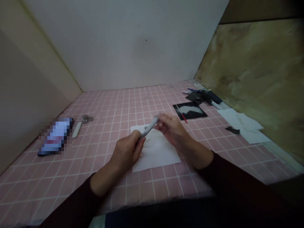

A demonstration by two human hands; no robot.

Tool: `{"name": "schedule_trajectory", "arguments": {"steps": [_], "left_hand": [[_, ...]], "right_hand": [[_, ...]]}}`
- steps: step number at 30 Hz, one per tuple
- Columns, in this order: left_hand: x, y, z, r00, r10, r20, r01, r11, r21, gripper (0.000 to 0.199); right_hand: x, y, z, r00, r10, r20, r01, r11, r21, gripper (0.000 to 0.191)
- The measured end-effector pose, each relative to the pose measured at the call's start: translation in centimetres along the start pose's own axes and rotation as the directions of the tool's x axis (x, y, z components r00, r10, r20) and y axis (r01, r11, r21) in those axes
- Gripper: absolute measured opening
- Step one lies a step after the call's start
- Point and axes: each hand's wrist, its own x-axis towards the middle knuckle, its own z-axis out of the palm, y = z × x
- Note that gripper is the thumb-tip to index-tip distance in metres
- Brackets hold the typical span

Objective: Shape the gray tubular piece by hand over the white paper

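In front of me, my left hand (127, 147) is closed round the lower end of a slim pale grey stick (149, 126), which tilts up to the right. The fingers of my right hand (171, 126) are bent together at the stick's upper end, a little blurred. Whether the stick is a pen or a rolled tube, I cannot tell. Under both hands a white sheet of paper (156, 156) lies flat, with faint greyish marks near its middle, partly hidden by my hands.
On the pink checked tabletop (106, 107), a phone (55, 136), a white bar (77, 129) and scissors (87, 118) lie left. At right are a black sheet with a white shape (197, 111), a red stick (182, 116), dark scraps (194, 97) and white papers (251, 134). Walls enclose the back and sides.
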Motion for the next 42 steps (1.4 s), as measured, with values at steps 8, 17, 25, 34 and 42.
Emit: {"name": "schedule_trajectory", "arguments": {"steps": [8,17,25,34,42], "left_hand": [[0.1,0.2,-0.5,0.951,-0.263,0.164,0.306,0.878,-0.367,0.018],[1.7,0.0,-0.9,0.646,-0.253,0.720,0.688,-0.215,-0.693,0.028],[1.4,0.1,-1.3,0.646,-0.242,0.724,0.665,-0.288,-0.689,0.022],[1.9,-0.2,-1.8,0.699,-0.414,0.583,0.556,-0.197,-0.807,0.023],[1.8,-0.8,-1.7,0.728,-0.457,0.512,0.592,0.042,-0.805,0.025]], "right_hand": [[-0.4,0.6,0.7,0.990,0.080,0.113,-0.065,0.990,-0.129,0.034],[-0.8,0.4,0.6,0.928,-0.021,0.371,0.084,0.984,-0.155,0.028],[-0.1,-1.4,-0.3,0.975,-0.223,0.013,0.222,0.967,-0.125,0.029],[-0.1,0.1,0.0,0.989,0.111,0.097,-0.123,0.984,0.125,0.029],[0.2,-1.2,-0.7,0.973,0.214,0.086,-0.229,0.942,0.245,0.020]]}}
